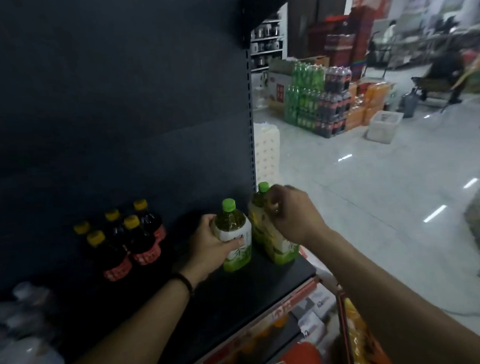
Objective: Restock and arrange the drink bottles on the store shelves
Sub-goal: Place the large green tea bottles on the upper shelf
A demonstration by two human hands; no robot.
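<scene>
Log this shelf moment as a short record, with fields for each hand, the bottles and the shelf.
left hand: grips the body of the green-capped plastic tea bottle, which stands upright
right hand: fingers curled round the top of the second green-capped tea bottle, at the shelf's right end
yellow-capped dark drink bottles: cluster with red labels, left of the tea bottles, untouched
black metal shelf: carries all of these
blurred clear bottles: far left

Stock standing in the aisle
Shrink-wrapped soda packs (316, 101) are standing stacked on the glossy pale floor (374, 190); a white tub (384, 126) is sitting near them, with orange cartons (369, 103) standing just behind it.
</scene>
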